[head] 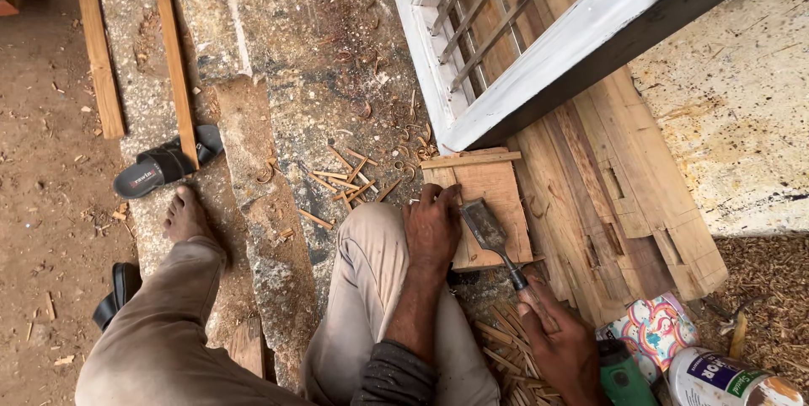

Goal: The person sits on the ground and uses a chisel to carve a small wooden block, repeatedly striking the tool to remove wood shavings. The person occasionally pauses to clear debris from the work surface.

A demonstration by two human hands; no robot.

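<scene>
I see left hand (431, 225) pressed flat on small wood board (493, 195) w/ fingers spread, gripping nothing. Right hand (560, 343) closed round chisel (493, 233) handle, blade lying on board, beside white window frame (539, 60).

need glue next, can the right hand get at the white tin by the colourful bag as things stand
Probably yes: the white tin lies close beside the right hand, nothing between. But that hand grips the chisel, so it isn't free.

White window frame (539, 60) close above board (493, 204).
</scene>
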